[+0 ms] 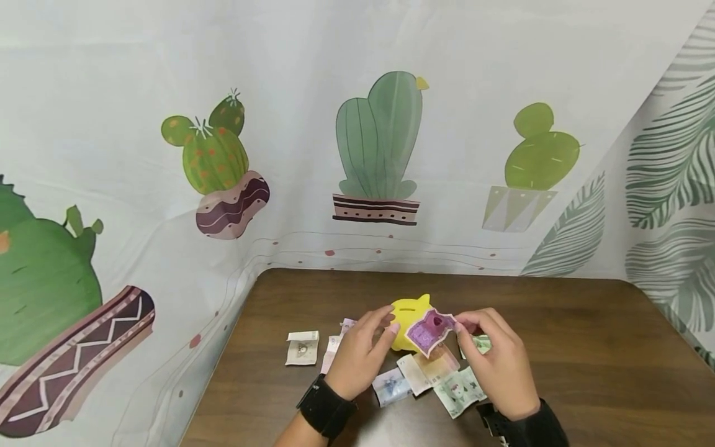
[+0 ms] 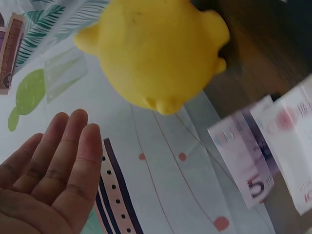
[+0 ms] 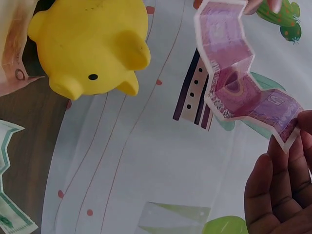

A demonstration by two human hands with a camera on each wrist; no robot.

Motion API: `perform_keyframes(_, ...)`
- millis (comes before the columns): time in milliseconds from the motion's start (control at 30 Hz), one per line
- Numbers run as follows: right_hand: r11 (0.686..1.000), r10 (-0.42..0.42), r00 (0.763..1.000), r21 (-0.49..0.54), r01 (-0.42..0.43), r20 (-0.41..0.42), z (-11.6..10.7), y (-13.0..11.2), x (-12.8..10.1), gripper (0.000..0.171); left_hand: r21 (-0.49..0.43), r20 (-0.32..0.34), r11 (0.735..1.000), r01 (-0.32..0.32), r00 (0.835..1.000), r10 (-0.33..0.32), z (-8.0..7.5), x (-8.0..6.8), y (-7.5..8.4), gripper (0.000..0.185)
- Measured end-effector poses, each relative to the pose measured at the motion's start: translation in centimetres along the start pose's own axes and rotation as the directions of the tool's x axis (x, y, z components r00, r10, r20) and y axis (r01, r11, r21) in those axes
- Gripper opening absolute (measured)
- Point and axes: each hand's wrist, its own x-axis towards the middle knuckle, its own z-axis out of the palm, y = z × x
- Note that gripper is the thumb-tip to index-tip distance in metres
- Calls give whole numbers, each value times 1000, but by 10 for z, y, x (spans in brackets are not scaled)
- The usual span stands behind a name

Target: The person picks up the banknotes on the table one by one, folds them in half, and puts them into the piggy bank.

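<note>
Yellow piggy bank (image 1: 406,315), on the wooden surface (image 1: 592,341), towards its far side. Purple banknote (image 1: 430,331), zigzag-creased, raised at the near right of the piggy bank; right end pinched between thumb and fingers of the right hand (image 1: 497,363). Left hand (image 1: 359,355): fingers extended, beside the note's left end; contact cannot be told. Nearer: blue banknote (image 1: 392,387), orange banknote (image 1: 440,365), green banknote (image 1: 459,392). Left: folded pale banknote (image 1: 302,349).

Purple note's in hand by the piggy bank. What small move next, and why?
Probably fold the purple banknote smaller: the right hand pinches one end, the left hand is near the other, and the note, already creased zigzag, looks wider than the slot in the yellow piggy bank.
</note>
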Motion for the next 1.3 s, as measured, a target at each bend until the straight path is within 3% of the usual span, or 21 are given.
perform_keyframes(233,996,-72,997,49,71,7,7,-2,-2,26,-65,63,998,-8,998,12,5,0,3,50)
perform_keyframes(500,991,-118,993,59,118,1,13,-4,-8,29,-105,94,994,44,995,-35,10,1,6,52)
perform_keyframes(767,986,-133,990,104,128,40,17,-6,-9,23,-146,92,987,63,994,-50,11,0,2,43)
perform_keyframes(1033,982,-146,987,127,138,60,19,-9,-10,22,-171,55,985,39,998,-30,11,-2,1,19)
perform_keyframes(1300,971,-192,980,159,181,58,22,-10,-9,24,-212,48,975,73,997,-64,7,-3,2,21)
